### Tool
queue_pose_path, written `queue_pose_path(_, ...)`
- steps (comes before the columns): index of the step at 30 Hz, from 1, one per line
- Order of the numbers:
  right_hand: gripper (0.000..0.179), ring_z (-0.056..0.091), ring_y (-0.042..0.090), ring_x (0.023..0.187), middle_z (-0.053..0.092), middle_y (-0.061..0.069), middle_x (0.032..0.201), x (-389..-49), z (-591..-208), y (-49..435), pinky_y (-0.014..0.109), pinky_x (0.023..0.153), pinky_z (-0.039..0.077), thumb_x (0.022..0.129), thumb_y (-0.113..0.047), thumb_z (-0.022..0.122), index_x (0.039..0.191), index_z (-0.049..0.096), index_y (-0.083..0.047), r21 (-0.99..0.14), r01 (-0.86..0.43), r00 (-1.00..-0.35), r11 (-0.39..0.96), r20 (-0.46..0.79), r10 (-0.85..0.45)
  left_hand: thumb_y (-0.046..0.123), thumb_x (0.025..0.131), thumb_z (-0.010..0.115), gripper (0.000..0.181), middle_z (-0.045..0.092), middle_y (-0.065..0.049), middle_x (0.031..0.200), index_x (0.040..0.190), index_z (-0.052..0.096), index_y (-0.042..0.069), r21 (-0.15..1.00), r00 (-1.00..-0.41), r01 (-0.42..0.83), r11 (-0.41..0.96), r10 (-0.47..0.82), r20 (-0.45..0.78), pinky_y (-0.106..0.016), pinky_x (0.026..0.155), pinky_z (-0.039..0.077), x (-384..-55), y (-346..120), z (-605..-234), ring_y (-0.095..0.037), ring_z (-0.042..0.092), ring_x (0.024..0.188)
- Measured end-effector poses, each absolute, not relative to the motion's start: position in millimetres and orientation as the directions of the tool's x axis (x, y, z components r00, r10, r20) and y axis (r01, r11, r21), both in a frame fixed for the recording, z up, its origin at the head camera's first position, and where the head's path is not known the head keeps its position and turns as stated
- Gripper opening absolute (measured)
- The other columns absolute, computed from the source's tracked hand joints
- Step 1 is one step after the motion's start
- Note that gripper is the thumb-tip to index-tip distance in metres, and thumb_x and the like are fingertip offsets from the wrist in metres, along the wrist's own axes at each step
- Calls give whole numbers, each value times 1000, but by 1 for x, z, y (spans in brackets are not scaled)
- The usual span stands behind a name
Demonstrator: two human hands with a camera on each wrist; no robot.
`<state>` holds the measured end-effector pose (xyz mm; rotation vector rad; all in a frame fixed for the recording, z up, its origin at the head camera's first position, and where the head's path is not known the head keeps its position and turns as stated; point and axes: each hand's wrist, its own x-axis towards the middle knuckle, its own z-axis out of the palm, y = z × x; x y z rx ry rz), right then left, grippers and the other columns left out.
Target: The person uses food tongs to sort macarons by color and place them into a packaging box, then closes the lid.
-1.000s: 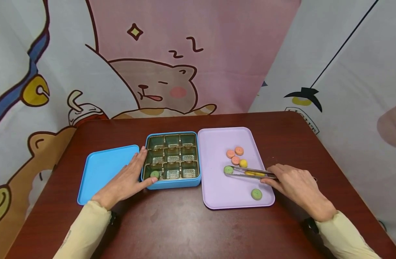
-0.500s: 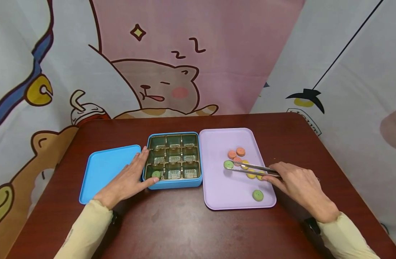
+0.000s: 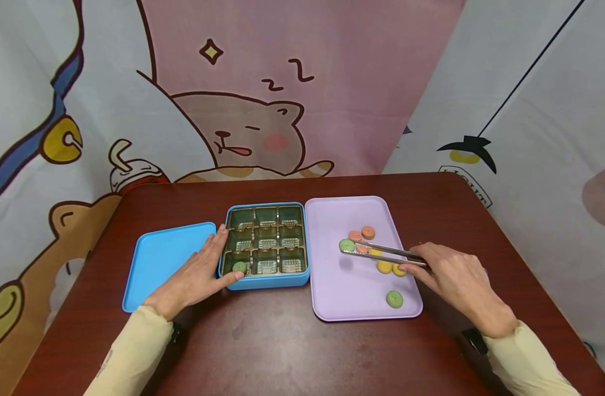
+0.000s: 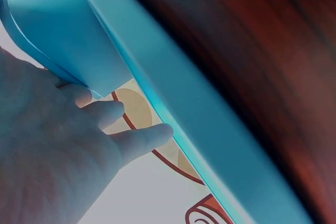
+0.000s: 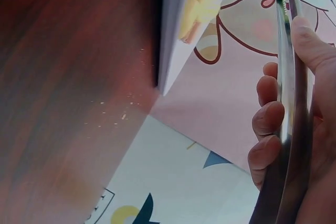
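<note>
My right hand (image 3: 458, 283) grips metal tongs (image 3: 389, 254), and their tips pinch a green macaron (image 3: 347, 245) above the lilac tray (image 3: 334, 300). The macaron's faint shadow falls on the tray below it. In the right wrist view, curled fingers (image 5: 266, 120) and thumb squeeze the tongs' two arms. My left hand (image 3: 191, 275) lies with straight, spread fingers along the left side of the blue box (image 3: 270, 281), thumb at its front edge. Inside the box is a gold divided insert (image 3: 265, 250); another green macaron (image 3: 240, 267) sits in its front-left compartment.
On the tray lie several orange macarons (image 3: 368, 232), several yellow macarons (image 3: 384, 267) and a green macaron (image 3: 394, 299) near the front right. The flat blue lid (image 3: 159, 258) lies left of the box, partly under my left hand. A cartoon curtain hangs behind the table (image 3: 282, 341).
My right hand has raised the tongs with the green macaron off the tray, shifting slightly away from me and left. The left hand keeps its place at the box.
</note>
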<state>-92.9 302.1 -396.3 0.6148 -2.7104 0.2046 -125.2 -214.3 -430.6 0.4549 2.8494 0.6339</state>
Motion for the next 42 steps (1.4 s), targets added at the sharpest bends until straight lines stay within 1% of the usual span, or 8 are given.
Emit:
queue_pose_path(6, 40, 47, 8, 57, 64, -3, 77, -94, -391, 299, 24, 45, 38, 78, -39, 90, 101, 74, -10, -71, -444, -841, 893, 377, -388, 69, 95, 59, 109, -1, -11, 174, 168, 2, 11, 437, -936, 253, 863, 332, -114, -72, 117, 18, -125, -214, -431, -42, 7, 158)
queue_pose_path(12, 38, 47, 8, 58, 63, -5, 77, -96, -386, 295, 24, 46, 39, 86, -46, 83, 101, 74, -12, -79, -449, -838, 890, 382, -389, 69, 95, 59, 110, -1, -10, 174, 168, 2, 11, 434, -936, 256, 864, 334, -112, -71, 118, 18, -124, -214, -430, -42, 7, 157)
queue_pose_path(18, 38, 45, 6, 58, 61, -7, 75, -97, -378, 289, 23, 45, 37, 84, -45, 85, 100, 74, -12, -78, -462, -826, 883, 399, -397, 67, 96, 60, 108, 0, -12, 174, 168, 2, 10, 437, -932, 270, 858, 347, -104, -71, 117, 19, -124, -215, -429, -42, 7, 157)
queue_pose_path(22, 57, 45, 5, 57, 62, -6, 75, -99, -374, 284, 22, 45, 38, 91, -66, 66, 100, 74, -11, -85, -487, -808, 869, 423, -411, 65, 97, 60, 107, 0, -13, 174, 167, 2, 9, 439, -928, 282, 853, 358, -100, -71, 117, 20, -124, -215, -429, -42, 7, 157)
queue_pose_path(25, 69, 44, 5, 56, 60, -7, 73, -101, -371, 279, 22, 44, 37, 94, -74, 48, 100, 74, -11, -87, -503, -795, 860, 436, -422, 64, 97, 60, 107, 0, -13, 174, 167, 3, 8, 439, -928, 286, 852, 361, -96, -71, 117, 20, -124, -215, -429, -42, 7, 157)
queue_pose_path(32, 54, 44, 4, 56, 59, -7, 74, -106, -365, 267, 22, 44, 36, 93, -65, 64, 99, 73, -12, -88, -513, -794, 854, 427, -433, 62, 97, 61, 106, 1, -14, 174, 167, 4, 7, 437, -928, 290, 851, 362, -88, -71, 117, 20, -125, -215, -429, -42, 8, 157)
queue_pose_path(39, 63, 43, 5, 56, 55, -9, 70, -113, -364, 255, 22, 43, 35, 95, -71, 53, 96, 73, -12, -80, -550, -763, 831, 452, -462, 60, 100, 59, 101, 0, -12, 174, 168, 3, 9, 450, -927, 291, 844, 365, -84, -73, 116, 19, -125, -217, -430, -42, 7, 158)
queue_pose_path(42, 59, 43, 4, 56, 57, -9, 71, -116, -363, 249, 23, 43, 36, 95, -70, 55, 98, 74, -14, -72, -573, -741, 817, 472, -478, 55, 105, 53, 92, 0, -10, 174, 168, 4, 9, 459, -927, 290, 840, 366, -84, -74, 116, 18, -124, -218, -429, -40, 6, 158)
